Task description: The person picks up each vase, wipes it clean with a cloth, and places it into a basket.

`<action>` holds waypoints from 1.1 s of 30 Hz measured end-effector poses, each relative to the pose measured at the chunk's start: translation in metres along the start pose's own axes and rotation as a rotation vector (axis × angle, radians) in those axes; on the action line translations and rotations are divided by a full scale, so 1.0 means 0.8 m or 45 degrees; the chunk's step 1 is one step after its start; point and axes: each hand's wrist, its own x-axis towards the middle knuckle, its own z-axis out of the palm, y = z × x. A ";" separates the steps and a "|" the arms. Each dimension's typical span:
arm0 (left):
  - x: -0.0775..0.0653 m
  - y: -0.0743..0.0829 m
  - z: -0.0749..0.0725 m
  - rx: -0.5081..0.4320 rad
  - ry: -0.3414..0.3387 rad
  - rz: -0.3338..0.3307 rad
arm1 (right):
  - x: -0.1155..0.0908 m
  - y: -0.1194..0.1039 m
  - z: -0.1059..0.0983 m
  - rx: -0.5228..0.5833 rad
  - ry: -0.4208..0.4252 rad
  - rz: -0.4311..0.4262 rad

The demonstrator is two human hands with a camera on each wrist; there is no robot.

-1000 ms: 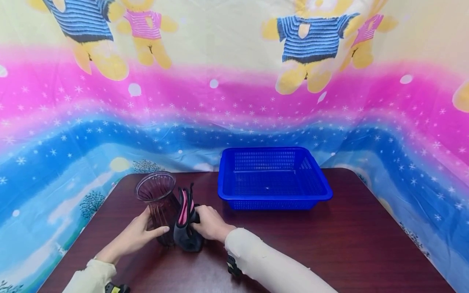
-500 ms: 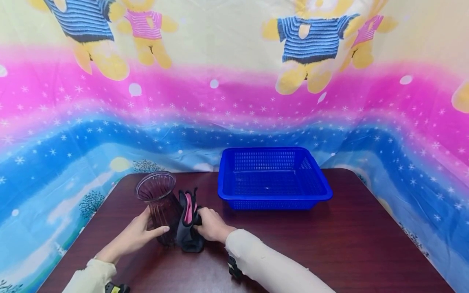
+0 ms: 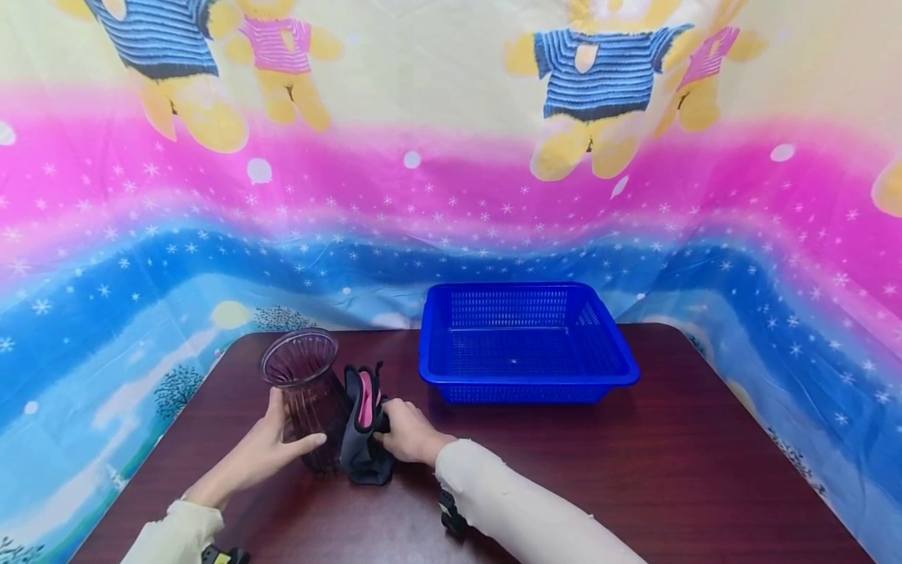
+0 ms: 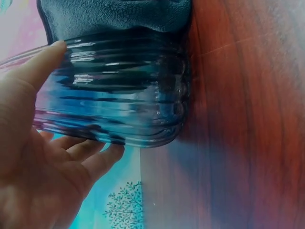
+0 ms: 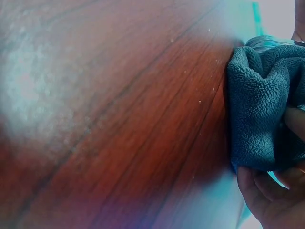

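A clear, ribbed, purplish glass vase (image 3: 315, 403) with a flared rim stands at the left of the table. My left hand (image 3: 254, 456) holds it round its side, thumb in front and the other fingers behind, as the left wrist view shows on the ribbed glass (image 4: 128, 90). Against the vase's right side lies a folded dark grey cloth (image 3: 366, 458) with pink inside its folds. My right hand (image 3: 410, 432) grips this cloth from the right. In the right wrist view the fluffy cloth (image 5: 257, 109) hides most of the vase.
A blue plastic basket (image 3: 528, 382) with perforated walls stands at the back, right of the middle. The dark red-brown table (image 3: 599, 470) has rounded far corners. A printed curtain (image 3: 451, 204) hangs behind it.
The cloth's upper part has sunk and shifted slightly right, along with a slight rightward move of my right hand. My left hand and the vase stay nearly in place.
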 end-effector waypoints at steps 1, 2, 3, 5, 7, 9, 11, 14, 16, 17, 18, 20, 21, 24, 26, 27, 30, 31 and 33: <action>-0.001 0.000 0.001 0.006 0.010 -0.004 | 0.000 0.000 0.000 -0.001 -0.001 0.000; -0.002 0.001 0.002 0.013 0.018 -0.010 | 0.000 0.001 0.000 0.000 -0.002 -0.003; -0.002 0.001 0.004 0.015 0.025 -0.017 | 0.000 0.001 0.000 0.003 0.000 -0.009; -0.003 0.003 0.007 0.007 0.041 -0.023 | 0.000 0.001 0.000 0.004 0.003 -0.017; -0.003 0.005 0.011 0.017 0.073 -0.029 | -0.001 0.001 0.000 0.010 0.000 -0.020; -0.002 0.007 0.014 0.042 0.119 -0.022 | -0.001 0.002 0.000 0.014 -0.004 -0.017; -0.001 0.009 0.017 0.069 0.169 -0.007 | -0.001 0.002 0.000 0.018 -0.014 -0.007; 0.002 0.009 0.021 0.094 0.232 0.009 | -0.001 0.002 0.001 0.028 -0.016 -0.005; 0.002 0.010 0.023 0.105 0.252 -0.007 | -0.001 0.002 0.001 0.036 -0.020 -0.001; 0.003 0.011 0.023 0.115 0.261 -0.017 | -0.001 0.003 0.001 0.036 -0.021 0.000; 0.002 0.012 0.023 0.131 0.268 -0.029 | -0.001 0.003 0.001 0.035 -0.019 0.000; 0.001 0.014 0.023 0.162 0.272 -0.057 | -0.001 0.003 0.001 0.039 -0.020 -0.004; 0.001 0.016 0.023 0.175 0.273 -0.071 | -0.001 0.003 0.001 0.038 -0.019 -0.006; 0.000 0.018 0.021 0.207 0.272 -0.096 | -0.002 0.003 0.000 0.038 -0.016 -0.017; 0.000 0.019 0.020 0.214 0.273 -0.102 | -0.002 0.003 0.000 0.041 -0.021 -0.018; 0.001 0.019 0.020 0.210 0.277 -0.101 | -0.002 0.003 -0.001 0.043 -0.022 -0.018; 0.001 0.018 0.018 0.184 0.283 -0.085 | -0.002 0.003 -0.001 0.047 -0.026 -0.014; 0.002 0.017 0.017 0.170 0.279 -0.084 | -0.002 0.003 -0.001 0.048 -0.027 -0.013; 0.003 0.015 0.016 0.133 0.262 -0.086 | -0.002 0.003 -0.001 0.048 -0.022 -0.013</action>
